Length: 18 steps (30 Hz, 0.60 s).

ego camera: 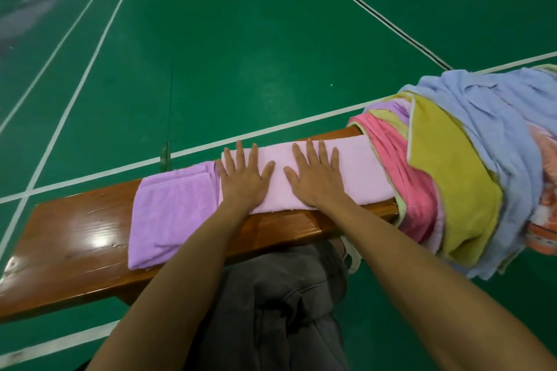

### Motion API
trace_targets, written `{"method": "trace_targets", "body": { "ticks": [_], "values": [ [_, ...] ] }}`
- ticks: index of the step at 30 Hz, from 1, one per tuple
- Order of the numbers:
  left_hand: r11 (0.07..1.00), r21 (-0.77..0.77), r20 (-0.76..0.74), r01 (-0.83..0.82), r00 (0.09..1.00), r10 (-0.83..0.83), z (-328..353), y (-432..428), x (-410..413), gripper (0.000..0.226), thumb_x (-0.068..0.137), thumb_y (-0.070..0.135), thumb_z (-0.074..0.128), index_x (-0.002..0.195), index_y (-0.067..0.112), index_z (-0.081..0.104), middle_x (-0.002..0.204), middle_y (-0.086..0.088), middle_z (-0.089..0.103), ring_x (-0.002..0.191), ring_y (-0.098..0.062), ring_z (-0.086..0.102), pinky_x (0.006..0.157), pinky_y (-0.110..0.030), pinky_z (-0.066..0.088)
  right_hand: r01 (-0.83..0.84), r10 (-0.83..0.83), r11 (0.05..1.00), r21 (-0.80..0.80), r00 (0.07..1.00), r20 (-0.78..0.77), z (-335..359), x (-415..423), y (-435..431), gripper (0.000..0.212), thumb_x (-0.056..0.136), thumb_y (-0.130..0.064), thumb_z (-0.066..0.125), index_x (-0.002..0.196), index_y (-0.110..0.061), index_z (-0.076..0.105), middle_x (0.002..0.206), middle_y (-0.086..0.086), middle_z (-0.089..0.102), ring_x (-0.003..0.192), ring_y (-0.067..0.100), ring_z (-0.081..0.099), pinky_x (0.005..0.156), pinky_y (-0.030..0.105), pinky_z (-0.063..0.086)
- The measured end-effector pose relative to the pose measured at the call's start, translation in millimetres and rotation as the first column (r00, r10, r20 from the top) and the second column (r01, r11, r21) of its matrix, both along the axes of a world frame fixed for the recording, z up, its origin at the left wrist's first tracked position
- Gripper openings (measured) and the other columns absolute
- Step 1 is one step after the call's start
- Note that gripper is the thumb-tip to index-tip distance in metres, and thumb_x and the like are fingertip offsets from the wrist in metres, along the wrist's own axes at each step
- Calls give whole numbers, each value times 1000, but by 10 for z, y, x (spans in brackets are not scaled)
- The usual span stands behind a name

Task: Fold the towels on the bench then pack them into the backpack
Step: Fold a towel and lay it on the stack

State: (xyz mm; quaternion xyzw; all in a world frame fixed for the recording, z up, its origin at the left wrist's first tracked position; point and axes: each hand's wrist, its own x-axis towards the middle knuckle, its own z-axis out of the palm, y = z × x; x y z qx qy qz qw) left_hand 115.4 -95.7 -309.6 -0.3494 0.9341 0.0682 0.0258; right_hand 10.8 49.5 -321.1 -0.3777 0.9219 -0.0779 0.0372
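Flat, fingers spread, left hand [241, 179] and right hand [316, 181] press pink towel [358, 172]; bench [72, 235] leftward bare.

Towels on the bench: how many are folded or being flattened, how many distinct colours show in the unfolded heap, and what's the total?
Folded purple terry towel, lying flat: 1
Pale pink towel under the left hand and right hand, both pressing flat: 1
Heap colours: light blue towel, mustard yellow towel, hot pink towel, orange patterned towel: 4
Total: 6; more may be hidden in the heap.
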Motion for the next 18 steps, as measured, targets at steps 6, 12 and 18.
{"method": "trace_targets", "body": {
  "ticks": [6, 12, 18],
  "values": [
    [981, -52, 26, -188, 982, 189, 204, 93, 56, 88, 98, 71, 27, 159, 9, 10, 161, -28, 21, 148, -45, 21, 120, -52, 20, 25, -26, 1000, -15, 999, -32, -42, 49, -17, 73, 98, -68, 9, 161, -31, 3, 170, 7, -4, 156, 35, -6, 122, 60, -4],
    [936, 119, -34, -333, 940, 339, 388, 92, 91, 92, 96, 66, 46, 154, 0, 18, 154, -24, 36, 138, -42, 40, 104, -51, 42, 35, -35, 999, -18, 999, -20, -20, 46, 10, 71, 100, -66, 10, 161, -31, 3, 170, 8, -5, 155, 35, -7, 122, 60, -4],
    [832, 415, -107, -370, 888, 448, 498, 106, 112, 32, 96, 34, 59, 113, 8, 50, 125, -14, 59, 106, -31, 56, 95, -41, 50, 37, -38, 999, -22, 999, -26, -31, 61, 17, 72, 100, -66, 11, 161, -30, 5, 170, 8, -2, 155, 36, -4, 122, 60, -5]
  ]
}}
